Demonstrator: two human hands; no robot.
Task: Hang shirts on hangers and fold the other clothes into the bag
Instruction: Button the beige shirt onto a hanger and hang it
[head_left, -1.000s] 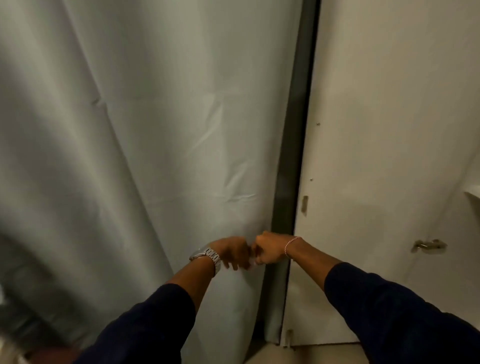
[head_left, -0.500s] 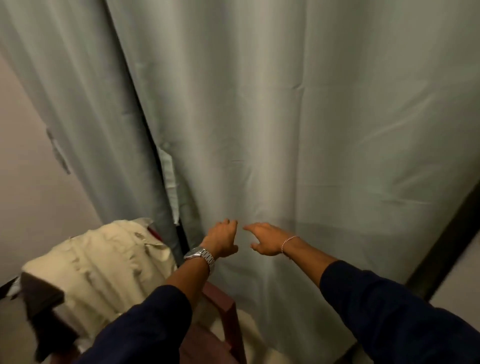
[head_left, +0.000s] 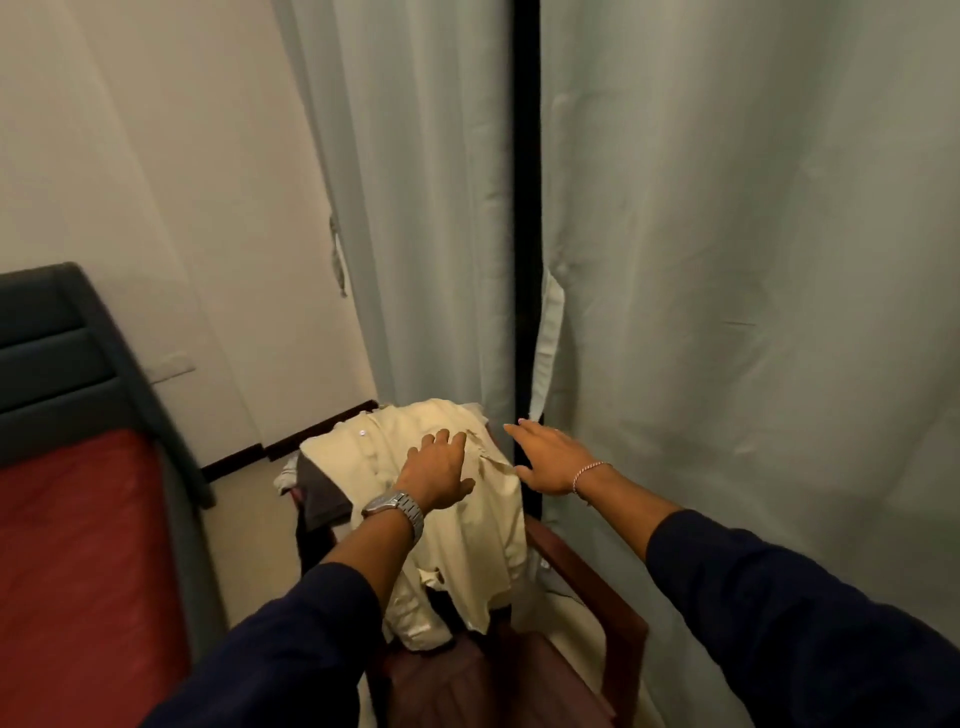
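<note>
A cream button-up shirt (head_left: 363, 457) lies draped over the back of a dark wooden chair (head_left: 587, 577), with a dark grey garment (head_left: 324, 493) hanging beneath it on the left. My left hand (head_left: 434, 473), with a metal watch at the wrist, reaches over the top of the shirt with its fingers extended; whether it touches the cloth is unclear. My right hand (head_left: 545, 460), wearing a thin bracelet, hovers with straight fingers just right of the shirt, in front of the curtain. Neither hand holds anything. No hangers or bag are in view.
Pale grey-green curtains (head_left: 727, 260) hang behind the chair, with a dark gap (head_left: 525, 208) between the panels. A bed with a red cover (head_left: 78, 545) and dark padded headboard (head_left: 57, 353) stands at the left against a cream wall (head_left: 156, 182).
The view swung left from the door and curtain to the chair. My hands, earlier together in fists at the curtain's edge, spread their fingers and moved over the cream shirt.
</note>
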